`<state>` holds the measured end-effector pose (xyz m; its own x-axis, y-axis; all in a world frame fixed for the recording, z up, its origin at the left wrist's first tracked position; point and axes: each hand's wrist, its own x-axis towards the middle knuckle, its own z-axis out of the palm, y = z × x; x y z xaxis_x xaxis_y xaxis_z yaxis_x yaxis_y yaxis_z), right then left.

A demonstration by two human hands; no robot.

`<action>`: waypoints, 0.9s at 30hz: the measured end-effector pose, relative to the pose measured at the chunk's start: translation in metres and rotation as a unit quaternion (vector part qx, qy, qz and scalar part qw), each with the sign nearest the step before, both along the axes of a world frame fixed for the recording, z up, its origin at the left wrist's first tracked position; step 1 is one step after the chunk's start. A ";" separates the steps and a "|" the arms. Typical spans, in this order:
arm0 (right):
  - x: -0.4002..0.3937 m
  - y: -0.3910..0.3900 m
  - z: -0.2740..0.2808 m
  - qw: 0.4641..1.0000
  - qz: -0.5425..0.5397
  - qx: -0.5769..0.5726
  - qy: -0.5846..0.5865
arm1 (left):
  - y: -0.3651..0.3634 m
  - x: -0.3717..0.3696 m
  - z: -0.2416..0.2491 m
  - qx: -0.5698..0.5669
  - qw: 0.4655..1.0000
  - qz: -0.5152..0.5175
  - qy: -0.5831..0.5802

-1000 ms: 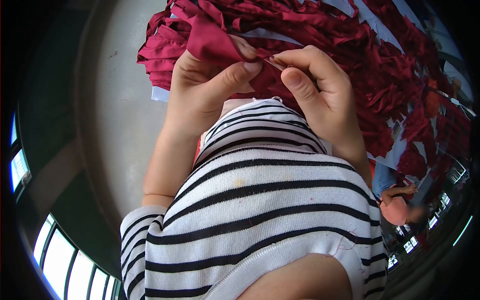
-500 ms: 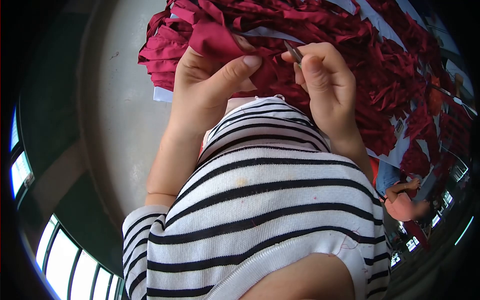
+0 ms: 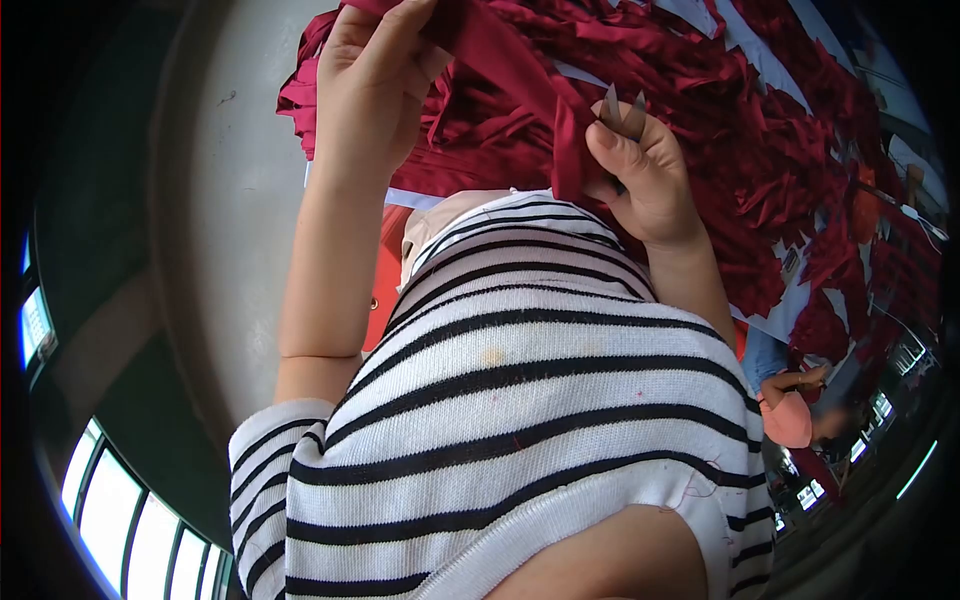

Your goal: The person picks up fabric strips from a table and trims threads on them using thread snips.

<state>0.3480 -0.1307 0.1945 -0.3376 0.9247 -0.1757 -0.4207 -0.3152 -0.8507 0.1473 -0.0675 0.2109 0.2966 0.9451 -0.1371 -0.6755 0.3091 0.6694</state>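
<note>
A dark-red strip (image 3: 500,50) is grasped in the left hand (image 3: 375,95) and is held up above the near edge of the desk (image 3: 765,60), before the cloth pile (image 3: 740,130). By the right hand (image 3: 648,185) the snips (image 3: 636,118) are gripped, their two blades parted; whether the strip is also touched there cannot be told. The fabric could be nicked — or a finger pricked — if it were swung against these bare points.

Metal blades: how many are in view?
2: the left blade and right blade, tips apart, both jutting from the right hand. More could hide in the red cloth pile.
</note>
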 end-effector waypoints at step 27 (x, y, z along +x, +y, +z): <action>-0.004 -0.012 0.014 0.893 -0.132 0.244 -0.355 | -0.038 0.024 -0.017 0.128 0.972 0.021 0.195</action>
<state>0.3442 -0.1432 0.2090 -0.0595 0.9805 0.1873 0.2738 0.1964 -0.9415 0.1717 -0.1056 0.1935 0.2297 0.9732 0.0106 -0.3640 0.0758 0.9283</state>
